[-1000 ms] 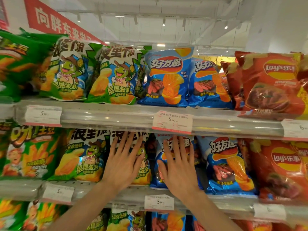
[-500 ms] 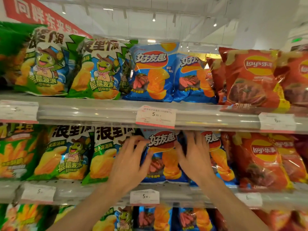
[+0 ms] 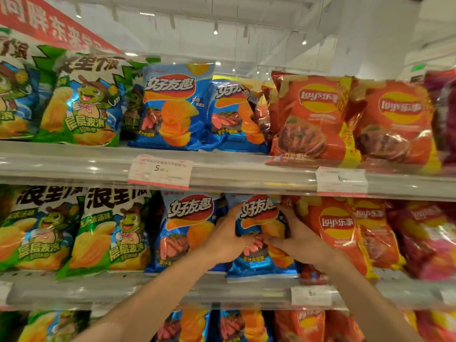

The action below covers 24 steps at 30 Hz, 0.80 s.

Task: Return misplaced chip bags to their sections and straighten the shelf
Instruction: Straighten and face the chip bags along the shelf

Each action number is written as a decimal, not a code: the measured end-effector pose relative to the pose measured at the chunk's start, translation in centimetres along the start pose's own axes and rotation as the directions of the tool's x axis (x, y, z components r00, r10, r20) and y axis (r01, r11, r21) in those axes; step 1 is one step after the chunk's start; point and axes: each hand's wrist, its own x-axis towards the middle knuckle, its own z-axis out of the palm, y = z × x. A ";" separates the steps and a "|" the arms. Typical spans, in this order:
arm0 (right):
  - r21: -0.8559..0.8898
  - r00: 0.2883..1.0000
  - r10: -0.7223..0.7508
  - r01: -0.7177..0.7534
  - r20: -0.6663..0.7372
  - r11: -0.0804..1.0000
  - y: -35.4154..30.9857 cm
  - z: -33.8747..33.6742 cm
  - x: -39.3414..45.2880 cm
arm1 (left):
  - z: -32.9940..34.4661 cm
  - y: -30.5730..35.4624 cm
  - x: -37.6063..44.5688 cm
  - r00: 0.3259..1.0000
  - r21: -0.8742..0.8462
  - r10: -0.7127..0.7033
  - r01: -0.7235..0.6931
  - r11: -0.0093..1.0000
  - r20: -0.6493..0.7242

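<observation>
- Two hands on one blue chip bag [image 3: 259, 233], middle shelf [image 3: 172, 290], second blue bag from the left.
- left hand [image 3: 227, 240] clamped on the bag's left edge, fingers wrapped behind, thumb on front.
- right hand [image 3: 299, 243] clamped on the right edge, thumb pressing the front near the centre; thumbs nearly touching.
- Bag upright, bottom resting at the shelf lip, squeezed between another blue bag [image 3: 187, 230] on its left and red Lay's bags [image 3: 338, 230] on its right.
- Green frog bags [image 3: 108, 230] fill the left of the same shelf.
- Top shelf [image 3: 246, 171] runs the same order: green, blue, red.
- Price tag [image 3: 160, 172] reads 5.90.
</observation>
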 end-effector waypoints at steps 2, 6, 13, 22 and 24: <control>0.067 0.999 -0.032 0.034 -0.026 0.997 0.6 0.3 -0.1 | 0.4 -0.1 0.6 0.998 -0.008 -0.041 0.040 0.999 -0.050; 0.145 0.990 -0.093 0.108 -0.106 0.984 1.8 0.9 -0.4 | 1.0 0.4 0.2 0.988 -0.014 -0.017 0.015 1.000 -0.154; 0.133 0.966 -0.135 0.167 -0.221 0.977 2.0 1.2 -0.9 | 0.8 1.0 -0.4 0.978 -0.076 0.114 -0.129 0.989 -0.174; -0.388 0.825 -0.382 0.219 -0.416 0.895 1.5 3.7 -1.7 | -3.1 -1.3 -5.6 0.840 0.643 0.488 -0.241 0.727 -0.237; -0.561 0.807 -0.434 0.159 -0.400 0.813 0.7 5.2 -0.9 | -4.7 -3.0 -5.0 0.816 0.789 0.509 -0.112 0.604 -0.274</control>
